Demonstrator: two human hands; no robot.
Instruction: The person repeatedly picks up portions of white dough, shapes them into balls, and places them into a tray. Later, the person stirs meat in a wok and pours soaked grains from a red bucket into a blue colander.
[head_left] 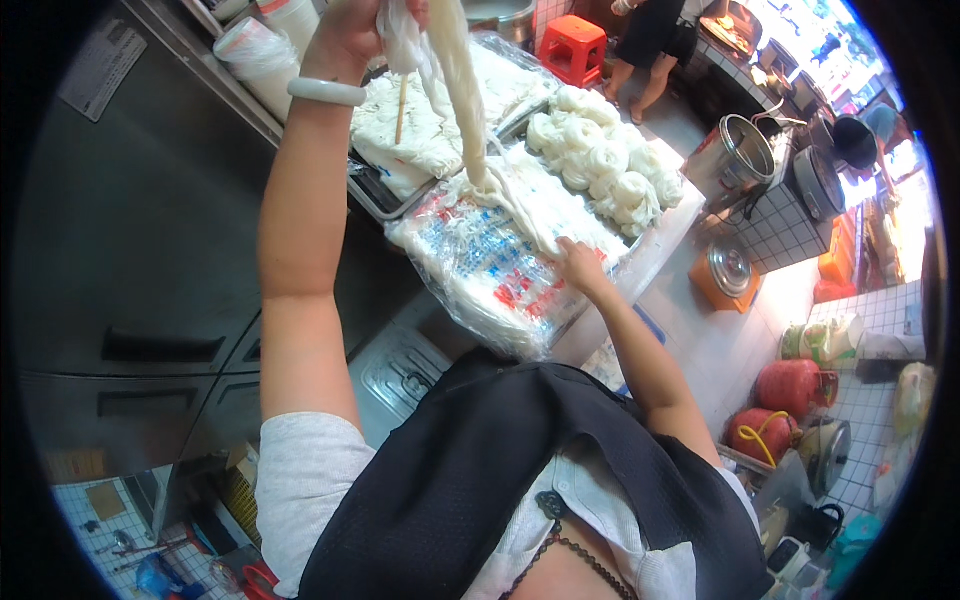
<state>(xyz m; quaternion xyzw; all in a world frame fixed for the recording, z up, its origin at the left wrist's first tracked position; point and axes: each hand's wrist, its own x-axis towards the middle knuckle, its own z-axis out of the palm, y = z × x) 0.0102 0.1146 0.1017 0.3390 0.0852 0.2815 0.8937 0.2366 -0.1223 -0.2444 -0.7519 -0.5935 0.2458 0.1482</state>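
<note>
My left hand (358,38), with a white bangle at the wrist, is raised at the top edge and closed around a long hanging bundle of white noodles (460,95). A thin wooden stick (401,112) shows below that hand; whether I hold it is unclear. The bundle reaches down to a pile on a printed clear plastic bag (470,270). My right hand (580,266) rests low at the pile's right side, fingers closed on the end of a noodle strand (525,215). Its fingertips are partly hidden.
Rounded noodle nests (610,160) sit in a tray at the right. Behind are more white noodles (425,135). A dark steel cabinet (140,230) stands close on my left. Further off are a red stool (572,50), a metal pot (745,150), red gas cylinders (790,390) and another person (655,50).
</note>
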